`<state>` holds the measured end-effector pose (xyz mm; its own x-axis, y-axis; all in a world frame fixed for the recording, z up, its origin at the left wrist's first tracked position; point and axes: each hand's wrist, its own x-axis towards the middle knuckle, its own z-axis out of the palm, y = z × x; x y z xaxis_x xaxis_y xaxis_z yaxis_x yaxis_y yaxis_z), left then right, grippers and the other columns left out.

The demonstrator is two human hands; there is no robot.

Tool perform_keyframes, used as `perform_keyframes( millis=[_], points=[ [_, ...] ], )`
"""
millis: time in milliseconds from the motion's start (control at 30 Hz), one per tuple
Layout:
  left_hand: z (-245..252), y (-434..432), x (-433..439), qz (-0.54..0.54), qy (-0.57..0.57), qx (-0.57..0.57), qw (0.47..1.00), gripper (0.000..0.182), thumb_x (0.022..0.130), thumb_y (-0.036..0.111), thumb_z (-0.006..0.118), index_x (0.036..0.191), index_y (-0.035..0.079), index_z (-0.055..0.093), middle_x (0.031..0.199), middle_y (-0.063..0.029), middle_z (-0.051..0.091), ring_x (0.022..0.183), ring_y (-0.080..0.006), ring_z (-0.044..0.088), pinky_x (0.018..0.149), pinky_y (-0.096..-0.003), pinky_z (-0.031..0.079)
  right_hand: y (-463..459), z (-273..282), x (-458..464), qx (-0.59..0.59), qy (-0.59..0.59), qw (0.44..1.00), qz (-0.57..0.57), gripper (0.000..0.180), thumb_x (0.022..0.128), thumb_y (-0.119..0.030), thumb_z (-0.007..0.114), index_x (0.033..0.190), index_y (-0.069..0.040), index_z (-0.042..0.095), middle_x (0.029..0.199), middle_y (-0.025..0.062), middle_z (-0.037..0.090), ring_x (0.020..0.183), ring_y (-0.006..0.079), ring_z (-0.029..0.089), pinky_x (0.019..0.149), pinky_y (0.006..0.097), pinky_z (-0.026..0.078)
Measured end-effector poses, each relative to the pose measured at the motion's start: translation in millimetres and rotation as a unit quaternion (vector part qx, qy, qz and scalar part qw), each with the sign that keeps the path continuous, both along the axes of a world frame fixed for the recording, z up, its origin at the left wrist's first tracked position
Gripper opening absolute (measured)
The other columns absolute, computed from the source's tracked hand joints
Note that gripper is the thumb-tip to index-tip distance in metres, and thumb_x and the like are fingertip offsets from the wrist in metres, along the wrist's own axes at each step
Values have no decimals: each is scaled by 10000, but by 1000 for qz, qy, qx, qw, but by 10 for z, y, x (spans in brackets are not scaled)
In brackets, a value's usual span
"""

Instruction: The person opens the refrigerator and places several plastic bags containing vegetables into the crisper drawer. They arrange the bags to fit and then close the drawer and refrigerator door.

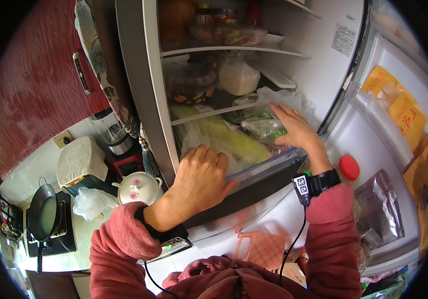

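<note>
In front of me is an open refrigerator with a pulled-out clear drawer (pixel 270 162) at the bottom. My left hand (pixel 202 179) is at the drawer's front left, back up and fingers curled. Its palm side is hidden, so I cannot tell whether it grips anything. A thin plastic bag (pixel 195 142) lies just beyond its knuckles. Over the drawer's right side, my right hand (pixel 298 129) has its fingers apart, against or just above clear plastic bags. One bag of green leafy vegetables (pixel 260 127) is beside its thumb. Long pale-green produce (pixel 217 129) lies across the drawer.
A glass shelf edge (pixel 210 115) crosses above the drawer. Higher up sit a covered floral bowl (pixel 189 84) and a bagged white block (pixel 238 76). The open door (pixel 378 145) holds packets and a red-lidded jar (pixel 348 167). Leftward stand a lidded pot (pixel 139 188) and a wok (pixel 43 213).
</note>
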<state>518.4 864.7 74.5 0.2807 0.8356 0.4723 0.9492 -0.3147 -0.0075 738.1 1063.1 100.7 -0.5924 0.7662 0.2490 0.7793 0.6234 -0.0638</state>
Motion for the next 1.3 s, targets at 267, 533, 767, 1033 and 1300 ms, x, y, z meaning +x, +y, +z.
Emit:
perform_keyframes(
  millis=[267, 533, 767, 1033, 1300],
  points=[
    [178, 176, -27, -14, 24, -332, 943, 527, 833, 458, 679, 1151, 44, 605, 988, -223, 671, 978, -383, 641, 830, -461, 500, -429, 439, -103, 39, -9, 993, 114, 795, 740, -138, 772, 1455, -115, 424, 1498, 190, 402, 1371, 362, 395, 1119, 420, 350],
    [98, 275, -62, -86, -64, -366, 924, 524, 887, 408, 644, 1250, 33, 589, 1096, -228, 664, 1041, -407, 617, 908, -446, 487, 300, 727, -455, 40, 93, 985, 139, 747, 785, -254, 746, 1406, 24, 437, 1388, 253, 503, 1299, 381, 474, 1074, 413, 401],
    [23, 183, -70, -85, -141, -275, 947, 516, 904, 400, 626, 1238, 7, 603, 1199, -229, 634, 1099, -401, 603, 954, -429, 476, 943, 750, -705, -10, 138, 987, 78, 1033, 700, -477, 797, 1460, 55, 343, 1437, 290, 442, 1343, 388, 438, 1106, 394, 368],
    [43, 135, -66, -53, -152, -321, 933, 526, 924, 430, 593, 1255, 21, 606, 1222, -224, 633, 1118, -404, 601, 969, -435, 468, 1232, 675, -1038, -111, 129, 982, 79, 1124, 672, -584, 798, 1472, 53, 331, 1490, 259, 392, 1389, 340, 387, 1130, 371, 324],
    [119, 118, -32, -39, -149, -354, 922, 530, 926, 440, 591, 1267, 34, 600, 1163, -215, 662, 1082, -395, 621, 941, -440, 475, 1315, 616, -1170, -75, 104, 987, 99, 1036, 648, -554, 769, 1405, 61, 420, 1399, 283, 483, 1300, 380, 479, 1053, 394, 408]
  ],
)
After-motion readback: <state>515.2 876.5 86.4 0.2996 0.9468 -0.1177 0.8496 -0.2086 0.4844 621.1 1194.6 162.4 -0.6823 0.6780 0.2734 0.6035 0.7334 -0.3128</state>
